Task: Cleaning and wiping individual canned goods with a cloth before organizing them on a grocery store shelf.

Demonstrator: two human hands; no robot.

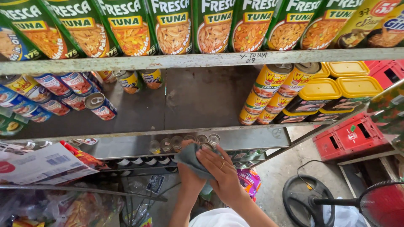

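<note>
Two hands are working: right hand [223, 170] pressing grey cloth [189, 157] flat onto can [205, 146], left hand [188, 176] gripping beneath, best wiped steadily.

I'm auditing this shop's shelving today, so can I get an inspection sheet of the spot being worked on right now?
Surface: grey metal shelf, middle tier partly bare.
Job's things: grey cloth pressed on small cans on the lower shelf.
Clutter: tipped cans at left; yellow cans stacked at right; green pouches on top.
Hands: left hand and right hand both on the cloth.
Cables: black cord on the floor.
Surroundings: red crates, fan base.
</note>
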